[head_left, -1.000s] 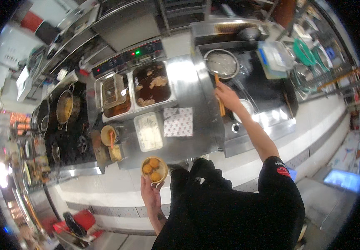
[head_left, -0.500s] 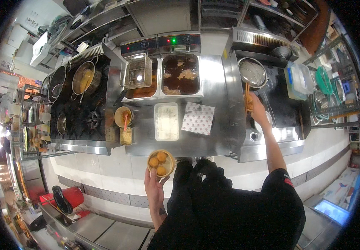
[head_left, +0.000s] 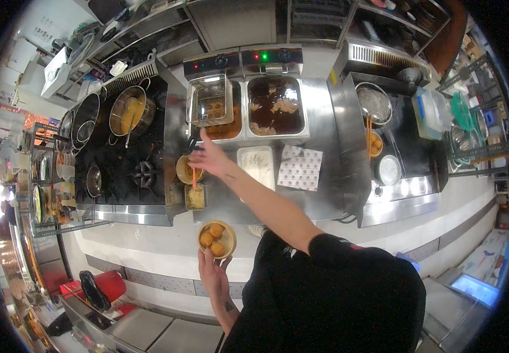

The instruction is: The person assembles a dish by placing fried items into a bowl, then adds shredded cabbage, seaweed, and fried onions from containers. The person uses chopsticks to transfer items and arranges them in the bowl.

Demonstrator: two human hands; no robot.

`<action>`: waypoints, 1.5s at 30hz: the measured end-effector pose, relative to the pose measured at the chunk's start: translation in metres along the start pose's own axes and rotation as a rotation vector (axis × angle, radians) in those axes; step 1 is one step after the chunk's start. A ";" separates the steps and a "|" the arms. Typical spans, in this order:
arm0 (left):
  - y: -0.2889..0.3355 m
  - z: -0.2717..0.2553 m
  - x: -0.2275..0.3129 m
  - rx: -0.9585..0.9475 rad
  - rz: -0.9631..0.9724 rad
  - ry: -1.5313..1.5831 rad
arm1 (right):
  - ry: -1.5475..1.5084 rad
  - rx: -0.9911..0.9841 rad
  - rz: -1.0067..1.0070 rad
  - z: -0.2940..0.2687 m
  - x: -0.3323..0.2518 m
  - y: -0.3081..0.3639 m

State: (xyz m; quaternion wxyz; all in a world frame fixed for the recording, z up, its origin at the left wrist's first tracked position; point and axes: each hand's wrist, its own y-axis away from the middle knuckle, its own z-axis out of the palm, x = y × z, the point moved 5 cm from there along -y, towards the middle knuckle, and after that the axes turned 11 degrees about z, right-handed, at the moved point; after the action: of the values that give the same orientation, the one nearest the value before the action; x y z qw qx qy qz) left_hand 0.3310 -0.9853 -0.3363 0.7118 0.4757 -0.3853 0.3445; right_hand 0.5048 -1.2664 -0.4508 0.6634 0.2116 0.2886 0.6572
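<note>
My left hand (head_left: 212, 273) grips a round paper bowl (head_left: 226, 251) from its near side, in front of the counter. Inside the bowl lie three golden fried balls (head_left: 212, 238). Across the counter to the left stretches my right arm, and my right hand (head_left: 207, 157) is open with its fingers apart. It hovers by a container (head_left: 182, 170) with an orange-handled utensil (head_left: 194, 178), just short of the fryer basket (head_left: 212, 105) and its dark handle (head_left: 193, 143). A square tub of pale shreds (head_left: 195, 199) stands nearer me.
Two fryer wells of dark oil (head_left: 274, 109) sit at the back. A white tray (head_left: 257, 165) and patterned paper (head_left: 299, 168) lie on the counter. To the left, a stove carries pans (head_left: 132, 112). To the right stand a strainer (head_left: 374, 103), chopsticks (head_left: 369, 129) and a bowl of fried food (head_left: 375, 144).
My right hand has let go of the chopsticks by the right-hand bowl and swung far left. My left hand still holds the bowl of balls, and the view has shifted slightly.
</note>
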 end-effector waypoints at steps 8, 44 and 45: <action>-0.002 -0.053 0.010 0.066 0.038 0.028 | 0.002 -0.025 -0.342 0.027 -0.024 -0.044; -0.035 -0.024 -0.004 -0.072 -0.077 -0.037 | 0.131 0.151 -0.312 -0.180 -0.134 0.158; -0.037 -0.022 -0.002 -0.075 -0.077 -0.040 | 0.177 0.133 -0.331 -0.173 -0.131 0.163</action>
State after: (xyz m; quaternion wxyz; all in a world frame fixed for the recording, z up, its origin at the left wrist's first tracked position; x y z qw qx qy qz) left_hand 0.3668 -0.9760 -0.3592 0.7340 0.4700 -0.3932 0.2927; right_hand 0.2722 -1.4057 -0.4582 0.7190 0.1458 0.4196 0.5346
